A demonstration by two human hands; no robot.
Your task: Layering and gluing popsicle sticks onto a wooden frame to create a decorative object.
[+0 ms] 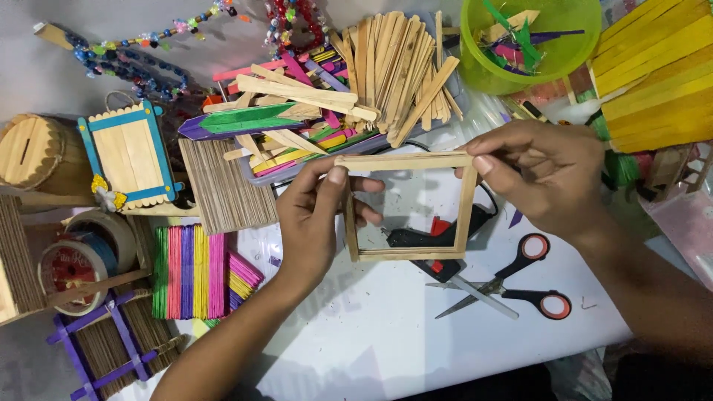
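Note:
A square frame of plain wooden craft sticks (464, 215) hangs above the white table. My left hand (316, 223) pinches its top left corner, thumb on the top stick. My right hand (546, 174) pinches the top right corner. Seen through the frame, a black and red glue gun (416, 238) lies on the table. Black-handled scissors (523, 278) lie just right of the frame's lower edge.
Behind the frame lies a heap of plain and coloured craft sticks (386, 63). A green bowl (572, 52) sits at top right beside a yellow stick panel (657, 74). At left are a blue-edged stick box (130, 156), a multicoloured stick mat (189, 271) and tape rolls (74, 263).

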